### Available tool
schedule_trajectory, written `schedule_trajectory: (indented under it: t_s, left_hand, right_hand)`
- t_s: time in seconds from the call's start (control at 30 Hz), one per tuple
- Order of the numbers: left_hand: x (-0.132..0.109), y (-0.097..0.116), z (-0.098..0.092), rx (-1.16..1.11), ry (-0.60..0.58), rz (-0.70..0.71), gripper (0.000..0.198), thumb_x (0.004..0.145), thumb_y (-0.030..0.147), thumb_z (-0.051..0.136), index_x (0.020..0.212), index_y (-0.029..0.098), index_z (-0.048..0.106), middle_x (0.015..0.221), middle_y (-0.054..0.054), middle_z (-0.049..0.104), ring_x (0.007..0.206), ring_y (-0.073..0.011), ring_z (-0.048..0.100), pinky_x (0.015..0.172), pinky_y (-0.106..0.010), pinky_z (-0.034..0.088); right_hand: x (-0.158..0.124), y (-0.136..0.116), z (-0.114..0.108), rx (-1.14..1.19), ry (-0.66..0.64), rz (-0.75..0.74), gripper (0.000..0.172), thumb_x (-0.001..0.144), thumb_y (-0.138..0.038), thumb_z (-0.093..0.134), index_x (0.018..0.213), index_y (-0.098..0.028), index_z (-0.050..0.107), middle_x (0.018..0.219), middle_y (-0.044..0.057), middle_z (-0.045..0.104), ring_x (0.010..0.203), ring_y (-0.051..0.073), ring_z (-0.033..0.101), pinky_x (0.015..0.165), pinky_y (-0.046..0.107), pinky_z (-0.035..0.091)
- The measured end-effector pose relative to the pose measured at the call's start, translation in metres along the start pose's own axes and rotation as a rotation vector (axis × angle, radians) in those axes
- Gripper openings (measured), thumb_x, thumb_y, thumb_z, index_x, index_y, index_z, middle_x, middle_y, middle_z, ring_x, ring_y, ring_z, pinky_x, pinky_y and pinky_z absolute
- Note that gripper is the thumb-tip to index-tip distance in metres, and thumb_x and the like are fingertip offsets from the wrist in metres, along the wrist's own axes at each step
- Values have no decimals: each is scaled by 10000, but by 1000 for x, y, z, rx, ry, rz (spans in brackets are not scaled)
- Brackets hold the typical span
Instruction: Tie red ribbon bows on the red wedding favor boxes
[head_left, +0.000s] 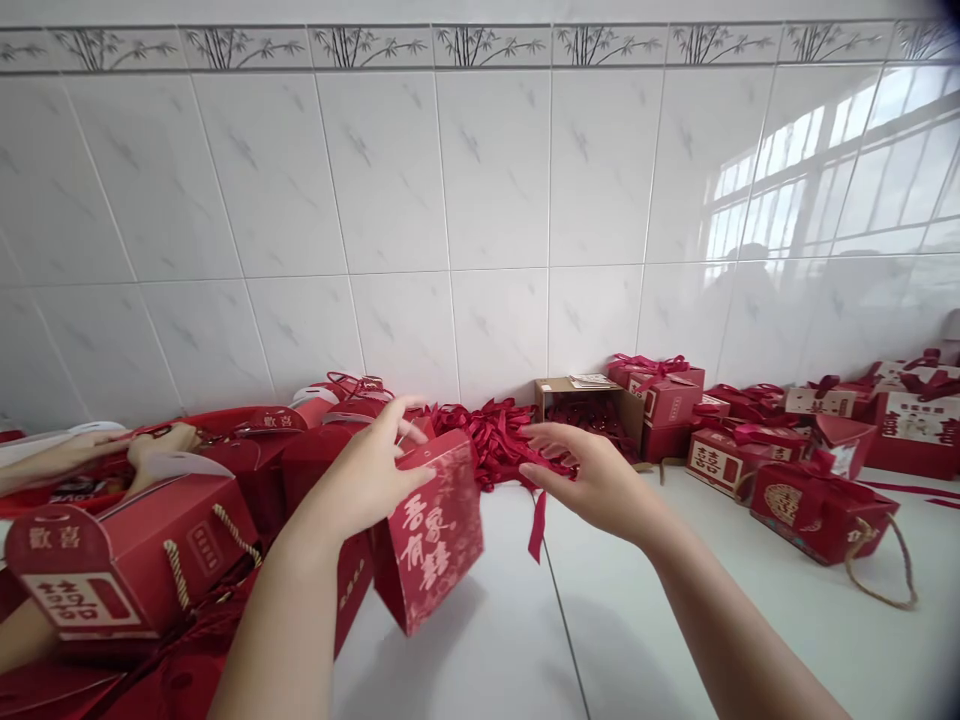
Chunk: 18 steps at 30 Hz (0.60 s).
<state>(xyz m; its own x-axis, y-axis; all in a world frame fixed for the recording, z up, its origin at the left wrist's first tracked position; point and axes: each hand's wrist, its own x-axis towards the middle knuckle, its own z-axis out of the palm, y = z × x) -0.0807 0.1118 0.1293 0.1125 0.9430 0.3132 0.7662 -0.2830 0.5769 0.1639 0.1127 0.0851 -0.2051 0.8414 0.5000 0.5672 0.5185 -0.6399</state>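
My left hand (369, 478) grips the top edge of a red gift box (431, 545) printed with pale characters, which stands tilted on the white table (510, 650). My right hand (592, 478) hovers just right of the box, fingers spread, touching a thin red ribbon (537, 522) that dangles below it. Behind both hands lies a heap of red ribbons (487, 432) against the tiled wall.
Finished red boxes with bows (821, 512) cluster at the right, and an open brown carton (581, 400) stands by the wall. At the left, another person's hand (157, 445) rests among red boxes with rope handles (120, 565).
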Motion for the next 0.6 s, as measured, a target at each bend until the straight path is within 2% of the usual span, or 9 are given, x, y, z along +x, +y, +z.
schedule_trajectory:
  t_s: [0.07,0.1,0.2,0.27,0.4,0.5,0.6]
  left_hand:
    - [-11,19,3,-214,65,136,627,742,339,657,1312,338,394,1194,-63,584,975,-245,632,711,-325,539]
    - [-16,28,6,-325,93,198,631,734,339,681,1303,340,408,1223,-61,577,972,-238,636,733,-334,546]
    - [-24,49,18,-620,174,320,570,716,291,730,1223,309,470,1270,-62,570,908,-197,655,719,-308,564]
    - [-24,56,26,-745,210,323,489,710,272,747,1142,279,517,1195,-51,621,804,-158,659,640,-253,556]
    - [-25,61,33,-854,208,306,238,728,292,738,926,201,641,854,-32,701,697,-133,642,586,-196,522]
    - [-29,64,36,-926,162,313,169,737,288,730,865,191,678,809,-35,707,682,-141,644,596,-215,534]
    - [-31,68,39,-993,169,284,172,738,293,732,873,200,681,800,-28,714,666,-145,648,587,-226,541]
  right_hand:
    - [-2,-8,1,227,22,30,654,739,-465,706,1318,-253,489,1228,88,623,1156,258,564,954,408,474]
    - [-3,-12,2,367,-13,56,686,720,-474,725,1320,-250,480,1215,94,629,1135,260,581,935,409,492]
    - [-9,-25,1,800,-170,116,495,767,-458,693,1181,-215,571,1072,92,689,938,238,680,795,372,563]
    - [-12,-31,-1,951,-146,115,378,783,-422,691,1078,-200,610,950,72,715,810,214,704,710,337,579]
    - [-17,-35,-5,981,73,61,280,747,-373,738,948,-209,634,844,43,721,717,198,697,617,303,579]
    - [-18,-34,-4,978,162,23,251,743,-368,745,912,-217,638,822,34,718,698,191,689,597,290,575]
    - [-19,-35,-3,944,229,-8,248,743,-365,746,902,-213,632,816,34,704,703,184,678,614,286,572]
